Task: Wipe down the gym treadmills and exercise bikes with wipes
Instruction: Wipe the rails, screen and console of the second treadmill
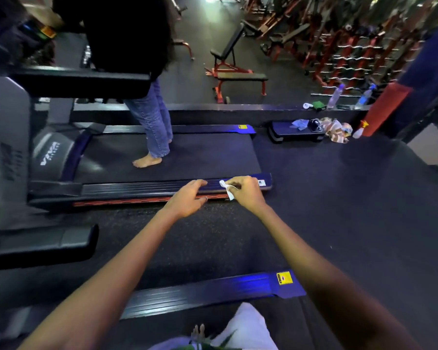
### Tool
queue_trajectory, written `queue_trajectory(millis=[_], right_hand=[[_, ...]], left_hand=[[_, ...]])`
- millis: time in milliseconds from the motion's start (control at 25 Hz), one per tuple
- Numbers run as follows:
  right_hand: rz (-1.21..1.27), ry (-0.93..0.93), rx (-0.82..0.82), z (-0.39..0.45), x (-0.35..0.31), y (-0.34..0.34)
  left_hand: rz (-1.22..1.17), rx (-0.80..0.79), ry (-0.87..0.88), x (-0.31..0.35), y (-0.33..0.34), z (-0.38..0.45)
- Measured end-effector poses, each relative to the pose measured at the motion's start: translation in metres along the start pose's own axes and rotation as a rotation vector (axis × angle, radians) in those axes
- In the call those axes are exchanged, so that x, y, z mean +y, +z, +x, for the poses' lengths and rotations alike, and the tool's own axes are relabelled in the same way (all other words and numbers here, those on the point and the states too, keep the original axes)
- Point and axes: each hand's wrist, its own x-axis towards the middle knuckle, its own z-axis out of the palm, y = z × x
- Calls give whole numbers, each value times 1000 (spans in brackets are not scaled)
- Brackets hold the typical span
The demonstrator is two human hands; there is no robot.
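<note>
wipe (226,189) in my right hand (245,194), pinched between thumb and curled fingers, a small white crumpled piece with one corner hanging down over the rail's edge. it sits against the near side rail (147,188) of the treadmill (167,157) ahead of me, close to the rail's rear end where a small sticker shows. my left hand (187,198) is just beside it to the left, fingers straight and relaxed, holding nothing, fingertips lying on the same rail and thumb down by the red strip under it. both my arms reach out bare from the bottom of the view.

on that treadmill's belt a person (149,117) stands barefoot in blue jeans and a dark top, near the front by the motor cover with white lettering. the far rail carries a yellow sticker at its rear end.

nearer to me runs another rail (208,293), blue-lit, with a yellow sticker at its end; i seem to be on this second machine, white trouser leg and toes at the bottom edge. a black handlebar (41,245) juts in from the left.

beyond the treadmill a step platform (296,133) lies on the floor with cloths on it and more fabric beside it. on the low ledge behind stand two bottles (335,96). farther back are a red-framed bench (238,72) and racks of bars.
</note>
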Motion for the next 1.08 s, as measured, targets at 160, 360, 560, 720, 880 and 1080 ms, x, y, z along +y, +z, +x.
queue_trajectory(millis=[160, 360, 560, 720, 880, 1080], right_hand=[[21, -92, -100, 55, 1, 3], [8, -270, -238, 131, -10, -8], [14, -412, -341, 187, -26, -14], [78, -523, -366, 210, -41, -6], [103, -570, -333, 245, -48, 25], [213, -590, -207, 289, -42, 83]], left_hand=[[-36, 71, -99, -5, -9, 27], [-82, 263, -259, -4, -21, 60], [-103, 406, -389, 7, -30, 74], [-71, 442, -430, 5, -40, 82], [2, 501, -407, -19, -52, 108], [70, 577, -356, -83, -61, 153]])
